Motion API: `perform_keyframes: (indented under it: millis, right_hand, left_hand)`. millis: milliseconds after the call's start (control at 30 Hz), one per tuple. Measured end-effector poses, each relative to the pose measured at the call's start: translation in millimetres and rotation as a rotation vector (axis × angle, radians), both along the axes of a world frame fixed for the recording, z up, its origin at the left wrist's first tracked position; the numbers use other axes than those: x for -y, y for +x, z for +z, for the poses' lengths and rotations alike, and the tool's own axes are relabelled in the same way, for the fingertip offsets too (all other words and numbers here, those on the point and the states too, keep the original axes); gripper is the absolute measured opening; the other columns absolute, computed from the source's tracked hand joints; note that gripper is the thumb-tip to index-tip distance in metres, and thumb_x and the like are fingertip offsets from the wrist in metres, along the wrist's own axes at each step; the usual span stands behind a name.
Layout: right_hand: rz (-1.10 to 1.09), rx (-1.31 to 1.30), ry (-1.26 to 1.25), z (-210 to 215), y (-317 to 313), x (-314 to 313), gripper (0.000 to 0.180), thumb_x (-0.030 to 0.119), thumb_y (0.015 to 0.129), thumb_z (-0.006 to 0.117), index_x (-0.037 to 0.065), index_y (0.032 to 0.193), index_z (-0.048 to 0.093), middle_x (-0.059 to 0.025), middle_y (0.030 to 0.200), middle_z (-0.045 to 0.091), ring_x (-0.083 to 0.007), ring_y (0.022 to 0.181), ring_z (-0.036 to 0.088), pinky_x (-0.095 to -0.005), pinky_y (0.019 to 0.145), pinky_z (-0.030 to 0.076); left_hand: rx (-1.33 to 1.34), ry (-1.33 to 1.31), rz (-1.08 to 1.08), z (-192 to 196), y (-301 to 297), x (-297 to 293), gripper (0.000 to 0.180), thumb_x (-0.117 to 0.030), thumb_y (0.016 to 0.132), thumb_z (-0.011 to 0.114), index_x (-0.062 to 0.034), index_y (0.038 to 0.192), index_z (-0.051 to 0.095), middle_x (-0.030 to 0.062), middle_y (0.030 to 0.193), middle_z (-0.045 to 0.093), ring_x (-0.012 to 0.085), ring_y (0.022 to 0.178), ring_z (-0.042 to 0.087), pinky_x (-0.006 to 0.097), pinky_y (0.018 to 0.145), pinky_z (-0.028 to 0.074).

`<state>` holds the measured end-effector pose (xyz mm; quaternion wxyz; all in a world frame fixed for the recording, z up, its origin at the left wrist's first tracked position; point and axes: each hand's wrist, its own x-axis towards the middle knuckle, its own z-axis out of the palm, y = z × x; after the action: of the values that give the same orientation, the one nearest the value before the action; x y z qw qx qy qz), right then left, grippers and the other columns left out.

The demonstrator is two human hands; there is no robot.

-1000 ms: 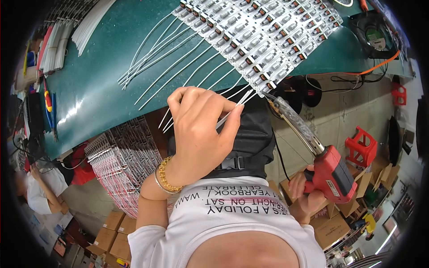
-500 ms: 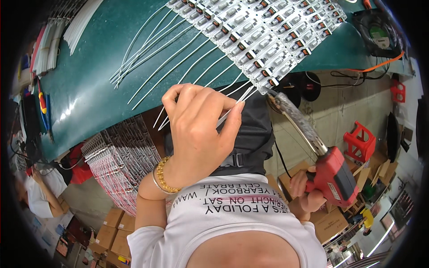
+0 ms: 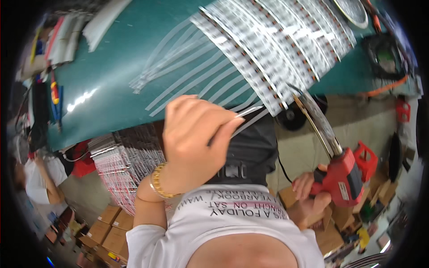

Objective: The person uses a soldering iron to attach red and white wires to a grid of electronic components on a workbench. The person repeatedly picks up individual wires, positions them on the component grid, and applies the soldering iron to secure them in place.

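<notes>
My left hand [image 3: 192, 138], wearing a gold bracelet, pinches a thin white wire [image 3: 250, 111] between thumb and forefinger near the lower corner of a panel of small circuit boards [image 3: 263, 58]. My right hand [image 3: 310, 196] is wrapped round the grip of a red and black soldering gun [image 3: 344, 178]. Its long metal barrel points up toward the panel, with the tip close to the panel's lower right edge. Several white wires [image 3: 187, 85] fan out from the panel's left edge across the green table. Blur hides whether the tip touches the panel.
Bundled white wires [image 3: 103, 22] and a screwdriver [image 3: 54, 91] lie on the table [image 3: 116, 49] at the left. At right stand a black fan [image 3: 386, 58] and a red stool [image 3: 366, 161]. A stack of boards [image 3: 125, 165] hangs below the table edge. Another person [image 3: 42, 178] sits at far left.
The view has shifted, blurring the panel and wires. The soldering gun's tip has moved from the panel's lower corner to farther up its right edge. My left hand keeps its pinch.
</notes>
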<state>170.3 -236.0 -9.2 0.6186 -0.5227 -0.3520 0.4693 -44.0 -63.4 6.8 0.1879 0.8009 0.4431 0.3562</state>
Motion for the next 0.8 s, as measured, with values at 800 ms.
perform_keyframes:
  millis: [800]
  right_hand:
    - [-0.153,-0.056,0.058,-8,16,-57,0.057,0.042,0.094,0.045,-0.006,0.124,0.035,-0.0002,0.048,0.038,-0.0118,0.034,0.039,-0.0263,0.037,0.039]
  left_hand:
    - [-0.704,0.079,-0.338,10,53,-252,0.015,0.004,0.067,0.05,0.0077,0.081,0.053,0.0261,0.074,0.059,0.0389,0.074,0.06,0.047,0.067,0.047]
